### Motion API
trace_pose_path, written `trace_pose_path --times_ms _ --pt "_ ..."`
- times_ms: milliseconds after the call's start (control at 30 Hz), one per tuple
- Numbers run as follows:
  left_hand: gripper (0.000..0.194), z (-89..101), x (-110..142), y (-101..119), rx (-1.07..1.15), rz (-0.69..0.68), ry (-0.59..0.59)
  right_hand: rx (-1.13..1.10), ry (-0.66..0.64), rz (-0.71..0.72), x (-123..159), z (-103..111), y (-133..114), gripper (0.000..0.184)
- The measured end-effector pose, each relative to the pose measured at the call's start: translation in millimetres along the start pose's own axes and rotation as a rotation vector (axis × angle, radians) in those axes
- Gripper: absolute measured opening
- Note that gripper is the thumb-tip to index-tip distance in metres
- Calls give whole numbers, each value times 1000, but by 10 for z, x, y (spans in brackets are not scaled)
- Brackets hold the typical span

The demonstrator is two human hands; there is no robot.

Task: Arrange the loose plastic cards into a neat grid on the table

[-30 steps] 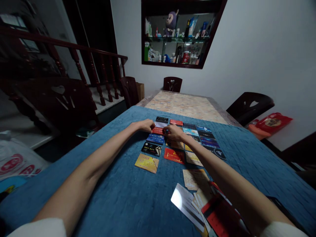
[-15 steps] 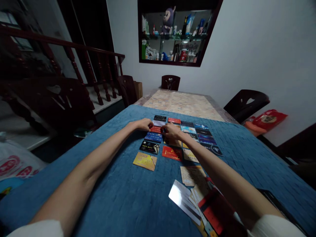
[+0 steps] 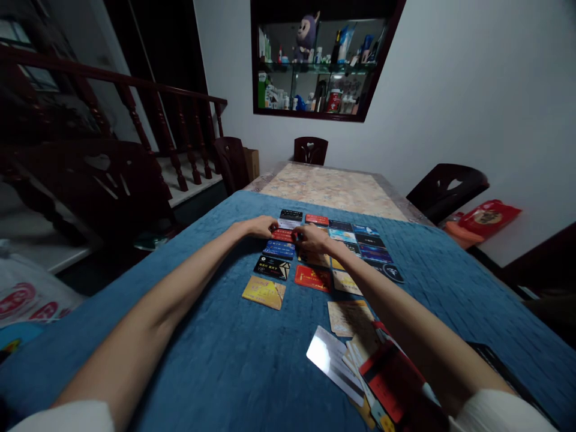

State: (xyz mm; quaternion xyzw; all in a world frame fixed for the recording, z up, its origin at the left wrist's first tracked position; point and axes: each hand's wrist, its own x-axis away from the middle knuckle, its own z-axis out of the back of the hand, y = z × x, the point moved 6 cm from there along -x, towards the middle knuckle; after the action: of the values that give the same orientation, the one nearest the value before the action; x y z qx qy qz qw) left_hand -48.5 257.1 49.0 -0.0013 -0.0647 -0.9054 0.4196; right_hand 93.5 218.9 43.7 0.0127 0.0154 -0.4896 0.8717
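Both my hands reach forward to the left column of plastic cards laid in rows. My left hand (image 3: 261, 227) has its fingers bent at the left end of a red card (image 3: 283, 234). At that card's right end, my right hand (image 3: 311, 238) curls its fingers down, its fingertips partly hidden. Beyond the red card lie a pale card (image 3: 290, 224) and a black card (image 3: 291, 214). Nearer to me are a blue card (image 3: 279, 249), a black VIP card (image 3: 272, 267) and a gold card (image 3: 264, 292).
More cards fill columns to the right, including a red one (image 3: 312, 278), partly under my right forearm. A loose pile with a silver card (image 3: 335, 365) and a red-and-black card (image 3: 382, 378) lies near me. A blue cloth (image 3: 216, 366) covers the table's near part.
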Motion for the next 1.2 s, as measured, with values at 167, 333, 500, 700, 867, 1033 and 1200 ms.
trace_pose_path --times_ms 167,333,500,700,867,1033,1200 --pt "38 -19 -9 -48 15 16 26 -5 -1 -7 11 -11 25 31" --pt "39 -4 24 -38 21 27 106 -10 27 -24 58 -3 100 50" --pt "36 57 121 61 16 24 236 -40 82 -12 170 30 137 48" --pt "31 114 311 251 20 -32 326 -86 179 10 481 104 92 31" --pt "28 138 482 465 -9 -78 374 -104 220 22 824 161 59 19" --pt "24 76 651 777 -5 -147 392 -108 255 15 1170 214 16 15" --pt "21 -52 828 1131 -4 -251 382 -122 286 4 1483 204 -33 12"
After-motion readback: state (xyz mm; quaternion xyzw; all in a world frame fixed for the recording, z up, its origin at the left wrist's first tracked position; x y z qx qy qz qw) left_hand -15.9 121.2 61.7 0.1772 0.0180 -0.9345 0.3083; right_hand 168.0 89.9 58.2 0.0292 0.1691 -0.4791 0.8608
